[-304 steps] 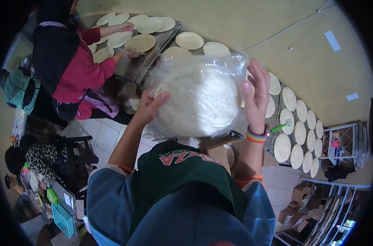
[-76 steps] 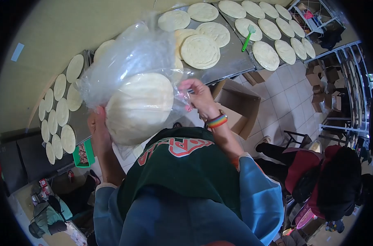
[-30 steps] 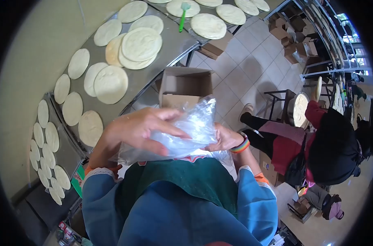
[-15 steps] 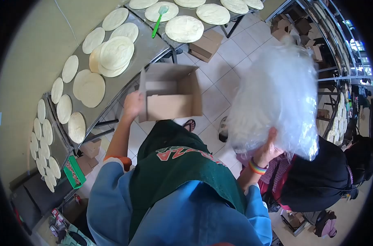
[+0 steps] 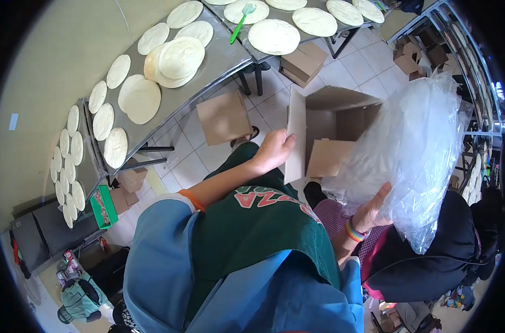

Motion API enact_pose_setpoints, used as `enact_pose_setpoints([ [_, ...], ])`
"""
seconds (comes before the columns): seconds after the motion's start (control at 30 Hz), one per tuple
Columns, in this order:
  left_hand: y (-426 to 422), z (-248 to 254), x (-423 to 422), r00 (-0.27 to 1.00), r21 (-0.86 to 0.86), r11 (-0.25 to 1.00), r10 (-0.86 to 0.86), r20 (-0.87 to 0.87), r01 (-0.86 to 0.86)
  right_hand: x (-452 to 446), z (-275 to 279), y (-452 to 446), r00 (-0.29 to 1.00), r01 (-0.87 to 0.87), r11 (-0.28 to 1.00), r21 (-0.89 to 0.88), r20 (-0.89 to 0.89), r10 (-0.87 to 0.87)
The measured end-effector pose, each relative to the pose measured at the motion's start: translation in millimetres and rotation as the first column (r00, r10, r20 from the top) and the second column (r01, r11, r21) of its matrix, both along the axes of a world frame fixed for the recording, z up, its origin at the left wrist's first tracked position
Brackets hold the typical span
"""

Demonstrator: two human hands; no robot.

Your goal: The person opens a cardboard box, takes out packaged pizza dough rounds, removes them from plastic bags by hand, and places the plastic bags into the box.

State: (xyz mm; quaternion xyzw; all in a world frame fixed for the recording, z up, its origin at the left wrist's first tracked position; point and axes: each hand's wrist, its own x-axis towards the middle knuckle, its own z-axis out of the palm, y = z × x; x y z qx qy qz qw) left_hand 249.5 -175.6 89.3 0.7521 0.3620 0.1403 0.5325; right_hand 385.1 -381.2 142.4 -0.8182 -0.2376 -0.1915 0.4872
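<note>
My left hand [image 5: 273,151] grips the side flap of an open cardboard box [image 5: 341,100], fingers curled over its edge. The box is tilted so that its inside faces me, and one flap folds down at its front. My right hand [image 5: 372,213] supports a big, bulky bundle of clear plastic [image 5: 416,150] from below, thumb up against it. The fingers beneath the bundle are partly hidden. The plastic overlaps the right side of the box. Whether it reaches inside the box I cannot tell.
Metal tables [image 5: 222,61] along the wall hold several flat dough rounds [image 5: 274,36] and a green spatula [image 5: 242,22]. Cardboard boxes [image 5: 223,117] lie on the tiled floor. A person in dark clothes [image 5: 430,272] is close at my right. A green crate [image 5: 104,206] stands at the left.
My left hand has carried the open box to the right, up against the plastic bundle. A box on the floor behind it now shows. The whole view has shifted somewhat.
</note>
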Motion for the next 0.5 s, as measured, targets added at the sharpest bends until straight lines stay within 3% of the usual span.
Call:
enact_pose_setpoints([
  [0.03, -1.6, -0.5, 1.8, 1.0, 0.007, 1.0, 0.0, 0.005, 0.0, -0.2, -2.3, 0.7, 1.0, 0.0, 1.0, 0.007, 0.005, 0.0],
  [0.1, -5.0, -5.0, 6.6, 1.0, -0.043, 0.999, -0.009, -0.016, 0.009, -5.8, 2.5, 12.3, 0.99, 0.003, 0.847, 0.531, -0.12, 0.072],
  [0.13, -6.6, -7.3, 7.7, 1.0, -0.037, 0.999, -0.01, -0.014, 0.01, -5.7, 3.8, 13.6, 0.99, 0.003, 0.844, 0.536, -0.118, 0.071],
  [0.2, -6.5, -13.6, 9.2, 0.999, -0.033, 0.998, -0.047, -0.027, 0.046, -5.0, 4.3, 15.2, 0.981, -0.192, 0.86, 0.474, 0.083, 0.173],
  [0.33, -5.6, -32.6, 17.5, 0.999, -0.032, 0.998, -0.046, 0.023, 0.047, 9.7, -4.7, 11.8, 0.951, -0.302, 0.896, 0.325, 0.166, 0.26],
  [0.43, -3.6, -15.5, 30.8, 0.991, 0.08, 0.988, -0.133, 0.013, 0.132, 26.3, -8.6, 15.2, 0.908, -0.391, 0.908, 0.15, 0.225, 0.354],
  [0.5, -0.3, -1.9, 42.7, 0.981, 0.256, 0.947, -0.191, -0.047, 0.196, 43.9, -16.1, 20.7, 0.876, -0.434, 0.901, 0.026, 0.246, 0.415],
])
